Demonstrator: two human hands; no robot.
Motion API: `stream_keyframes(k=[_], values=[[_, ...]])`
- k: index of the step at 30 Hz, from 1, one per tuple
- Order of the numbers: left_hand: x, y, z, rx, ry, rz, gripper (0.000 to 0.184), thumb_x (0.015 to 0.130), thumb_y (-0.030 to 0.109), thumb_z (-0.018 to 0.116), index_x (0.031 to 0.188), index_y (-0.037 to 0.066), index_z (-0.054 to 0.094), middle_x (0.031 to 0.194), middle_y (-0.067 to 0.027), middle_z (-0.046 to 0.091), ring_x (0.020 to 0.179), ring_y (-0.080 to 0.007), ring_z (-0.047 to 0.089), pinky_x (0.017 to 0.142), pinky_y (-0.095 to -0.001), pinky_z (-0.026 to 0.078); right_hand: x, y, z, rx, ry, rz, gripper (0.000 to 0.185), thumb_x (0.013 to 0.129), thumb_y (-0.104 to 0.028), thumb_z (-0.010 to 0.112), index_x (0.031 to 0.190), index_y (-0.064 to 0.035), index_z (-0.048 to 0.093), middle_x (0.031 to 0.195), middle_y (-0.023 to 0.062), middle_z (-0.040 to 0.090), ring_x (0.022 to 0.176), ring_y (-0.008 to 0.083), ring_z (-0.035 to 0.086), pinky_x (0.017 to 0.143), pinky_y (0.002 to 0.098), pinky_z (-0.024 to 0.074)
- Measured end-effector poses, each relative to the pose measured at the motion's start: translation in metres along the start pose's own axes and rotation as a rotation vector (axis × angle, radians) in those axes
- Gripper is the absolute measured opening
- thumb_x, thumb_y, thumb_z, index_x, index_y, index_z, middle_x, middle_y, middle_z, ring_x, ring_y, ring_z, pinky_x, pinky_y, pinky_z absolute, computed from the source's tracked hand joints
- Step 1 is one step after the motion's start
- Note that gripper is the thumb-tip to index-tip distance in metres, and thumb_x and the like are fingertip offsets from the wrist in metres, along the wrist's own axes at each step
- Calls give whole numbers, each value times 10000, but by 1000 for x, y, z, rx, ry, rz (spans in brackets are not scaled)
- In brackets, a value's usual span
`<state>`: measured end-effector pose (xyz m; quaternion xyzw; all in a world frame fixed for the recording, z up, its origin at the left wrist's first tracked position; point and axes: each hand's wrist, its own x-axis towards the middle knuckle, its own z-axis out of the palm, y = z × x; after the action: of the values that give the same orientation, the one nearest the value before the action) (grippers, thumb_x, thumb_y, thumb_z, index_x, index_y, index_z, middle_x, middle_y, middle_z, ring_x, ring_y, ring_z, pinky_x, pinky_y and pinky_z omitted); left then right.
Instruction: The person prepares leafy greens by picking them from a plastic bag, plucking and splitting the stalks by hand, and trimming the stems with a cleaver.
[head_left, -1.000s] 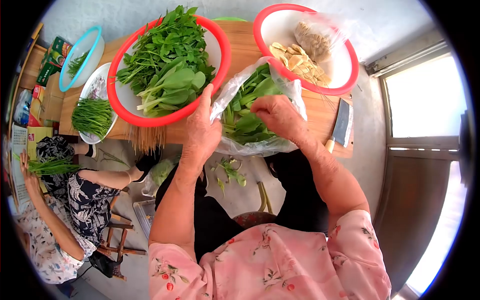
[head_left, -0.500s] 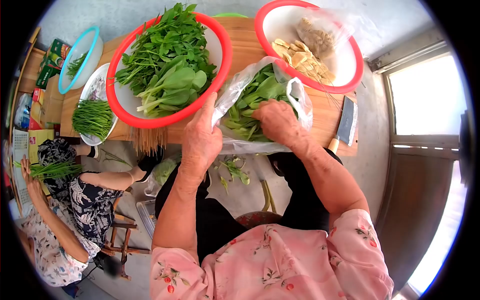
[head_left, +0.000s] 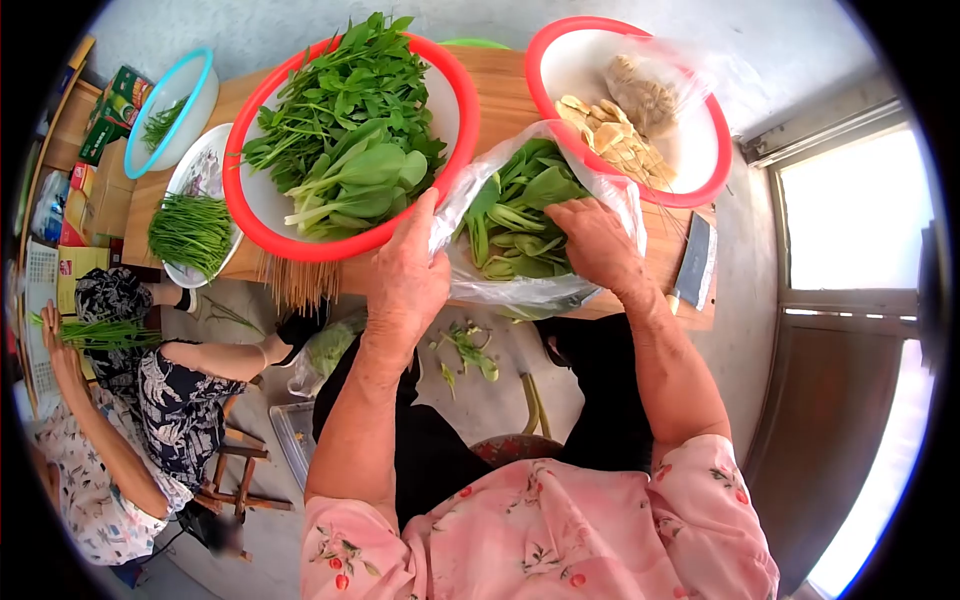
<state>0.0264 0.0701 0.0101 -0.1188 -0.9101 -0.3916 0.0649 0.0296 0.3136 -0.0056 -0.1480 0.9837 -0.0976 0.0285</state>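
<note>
A clear plastic bag (head_left: 535,292) full of bok choy (head_left: 520,225) lies open on the wooden table. At its left edge, my left hand (head_left: 410,280) is closed on the plastic, index finger up against the rim of a red-edged bowl (head_left: 262,235). That bowl is heaped with leafy greens (head_left: 340,110) and more bok choy (head_left: 365,180). Inside the bag's right side, my right hand (head_left: 598,245) has its fingers curled on the bok choy; the thumb is hidden.
Another red-rimmed bowl (head_left: 722,160) holds sliced pieces and a bag. A cleaver (head_left: 693,262) lies at the table's right. Chives (head_left: 190,232) fill a white dish at left, beside a blue-rimmed bowl (head_left: 208,85). A seated person's hand (head_left: 62,345) holds green stalks.
My right hand has shifted right and slightly down within the bag, uncovering more bok choy. The bag mouth is spread wider. My left hand keeps its hold. The view has shifted slightly.
</note>
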Motion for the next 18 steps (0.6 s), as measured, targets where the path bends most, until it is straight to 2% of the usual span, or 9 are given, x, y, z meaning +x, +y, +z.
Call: stream_keyframes(k=[2, 3, 6, 10, 12, 15, 16, 17, 18], values=[[-1, 4, 1, 23, 9, 43, 619, 717, 5, 563, 1312, 123, 446, 1124, -180, 588, 989, -343, 586, 821, -393, 475, 3, -7, -10, 147, 315, 7, 190, 745, 2, 520, 892, -58, 623, 882, 97, 605, 925, 291, 556, 823, 403, 417], [0, 7, -1, 50, -27, 26, 652, 709, -5, 566, 1330, 129, 422, 1155, -162, 568, 1008, -337, 575, 829, -386, 475, 8, -11, -11, 137, 347, 41, 132, 757, -41, 549, 858, -69, 629, 852, 91, 608, 903, 284, 555, 794, 402, 420], [2, 13, 1, 80, -25, 66, 707, 692, -31, 567, 1357, 123, 383, 1201, -143, 528, 1051, -335, 545, 864, -381, 462, 27, -21, 6, 118, 269, -48, 101, 784, -88, 542, 821, -86, 636, 822, 75, 608, 884, 266, 555, 764, 395, 421], [9, 13, 6, 143, 64, 260, 732, 667, -80, 554, 1360, 66, 365, 1238, -165, 489, 1120, -354, 489, 938, -409, 411, 44, -30, 42, -143, 212, 35, 67, 751, -79, 581, 776, -102, 638, 813, 59, 607, 856, 255, 567, 757, 380, 422], [9, 15, 4, 125, 60, 253, 723, 675, -80, 564, 1358, 45, 360, 1233, -181, 492, 1134, -351, 477, 967, -418, 383, 45, -24, 35, -83, 165, 100, 98, 724, -60, 592, 796, -89, 651, 837, 80, 617, 861, 259, 583, 760, 386, 429], [10, 17, 0, 54, 146, 243, 640, 693, -47, 612, 1302, 38, 433, 1227, -171, 495, 1123, -326, 481, 945, -406, 400, 36, -24, -14, 349, 335, 258, 224, 701, -51, 627, 924, -43, 653, 857, 125, 618, 781, 270, 619, 719, 382, 478], [10, 19, -1, 34, 246, 270, 562, 713, -13, 640, 1249, 29, 476, 1179, -161, 524, 1071, -309, 509, 916, -383, 418, 33, -29, -24, 344, 343, 253, 224, 701, -51, 627, 924, -43, 653, 857, 125, 618, 781, 270, 619, 719, 382, 478], [12, 21, -2, 14, 345, 300, 487, 733, 21, 668, 1196, 21, 520, 1131, -151, 553, 1019, -292, 537, 886, -360, 435, 30, -33, -31, 530, 438, 266, 243, 698, -41, 652, 941, -36, 640, 836, 125, 606, 749, 268, 612, 692, 367, 482], [14, 22, -3, 15, 352, 310, 487, 733, 21, 668, 1196, 21, 520, 1131, -151, 553, 1019, -292, 537, 886, -360, 435, 26, -40, -39, 720, 532, 275, 267, 695, -31, 676, 958, -29, 627, 815, 124, 595, 718, 265, 606, 665, 352, 487]])
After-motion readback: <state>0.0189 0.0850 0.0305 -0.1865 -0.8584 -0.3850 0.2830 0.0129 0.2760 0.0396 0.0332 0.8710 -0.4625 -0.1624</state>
